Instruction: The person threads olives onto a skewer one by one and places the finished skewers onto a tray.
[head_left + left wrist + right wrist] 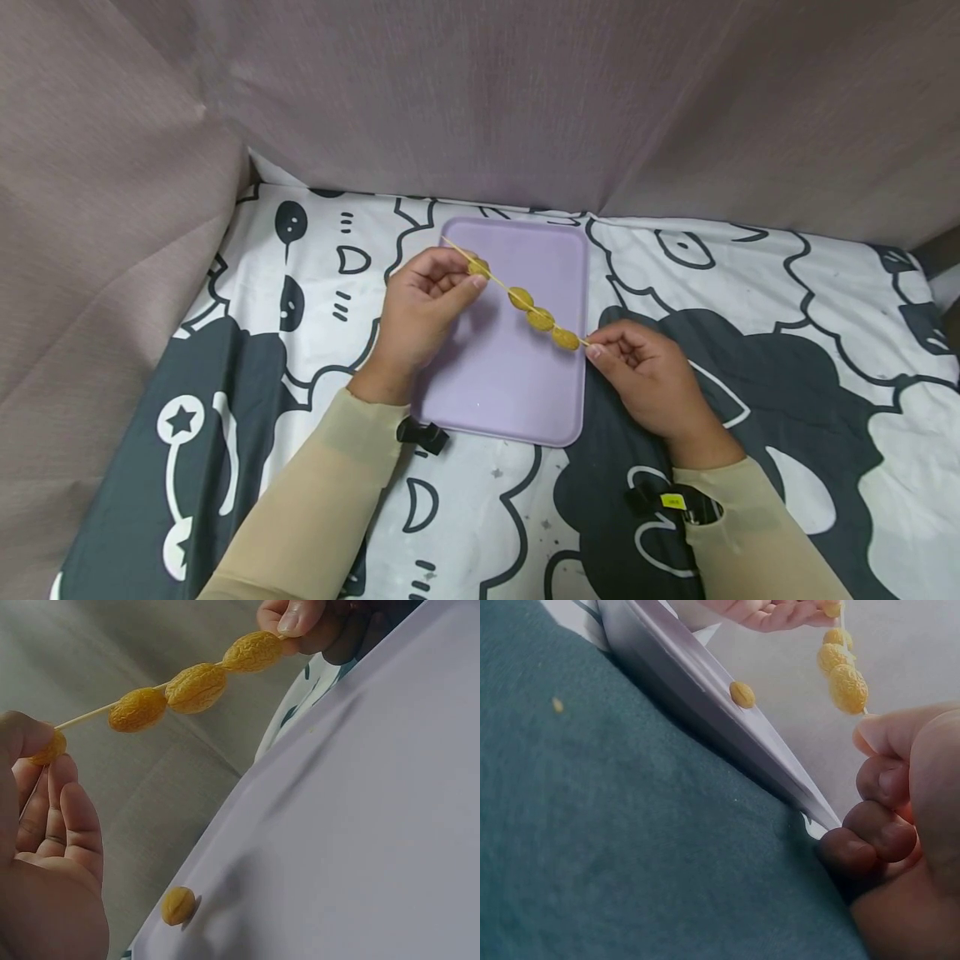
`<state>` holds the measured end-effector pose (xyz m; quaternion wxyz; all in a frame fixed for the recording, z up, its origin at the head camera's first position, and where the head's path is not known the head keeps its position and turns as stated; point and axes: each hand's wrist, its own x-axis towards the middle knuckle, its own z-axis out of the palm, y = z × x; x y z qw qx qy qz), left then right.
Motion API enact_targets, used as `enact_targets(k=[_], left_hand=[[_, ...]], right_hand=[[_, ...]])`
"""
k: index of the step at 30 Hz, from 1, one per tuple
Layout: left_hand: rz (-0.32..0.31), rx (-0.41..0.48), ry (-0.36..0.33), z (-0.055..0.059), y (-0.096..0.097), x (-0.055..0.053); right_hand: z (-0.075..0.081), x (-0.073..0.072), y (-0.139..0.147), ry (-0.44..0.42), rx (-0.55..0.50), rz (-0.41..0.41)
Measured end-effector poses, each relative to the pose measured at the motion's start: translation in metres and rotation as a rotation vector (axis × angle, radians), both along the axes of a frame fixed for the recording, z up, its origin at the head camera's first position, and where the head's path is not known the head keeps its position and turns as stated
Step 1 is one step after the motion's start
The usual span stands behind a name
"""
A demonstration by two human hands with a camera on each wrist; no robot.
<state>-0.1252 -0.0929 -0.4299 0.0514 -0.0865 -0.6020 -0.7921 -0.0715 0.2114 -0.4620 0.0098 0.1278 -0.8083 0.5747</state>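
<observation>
A thin wooden skewer [500, 283] slants above the lilac tray [510, 392], carrying three wrinkled yellow dried fruits [540, 318] close together toward its right end. My left hand [422, 312] pinches another yellow fruit [477, 266] between thumb and fingers near the skewer's upper left end; the tip sticks out past it. A gap of bare stick separates this fruit from the three. With thumb and forefinger, my right hand [652, 379] grips the skewer's lower right end, just beyond the tray's edge. A loose yellow fruit [178, 906] lies on the tray in the left wrist view.
Under the tray spreads a black-and-white patterned cloth [330, 275]. A grey-brown fabric [480, 100] rises behind it and on the left. One small yellow crumb [557, 705] lies on the dark cloth in the right wrist view.
</observation>
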Motion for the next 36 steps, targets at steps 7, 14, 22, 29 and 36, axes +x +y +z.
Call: enact_targets(k=[7, 14, 22, 29, 36], left_hand=[[-0.008, -0.016, -0.006, -0.0008, 0.0018, 0.0011], [-0.018, -0.031, -0.008, -0.0021, 0.0027, 0.0014], [-0.025, -0.077, -0.015, -0.0022, 0.0035, 0.0024], [-0.019, -0.139, -0.032, -0.002, 0.004, 0.0032], [-0.028, -0.166, -0.039, -0.0025, 0.0039, 0.004]], right_hand=[[-0.0003, -0.0001, 0.0003, 0.001, 0.0, 0.003], [-0.0011, -0.0003, 0.0005, 0.006, -0.008, 0.007], [-0.0008, -0.0007, 0.0007, 0.005, -0.004, 0.006], [-0.001, -0.0004, 0.0008, 0.004, -0.008, 0.007], [-0.0009, -0.0004, 0.0009, 0.003, 0.004, 0.004]])
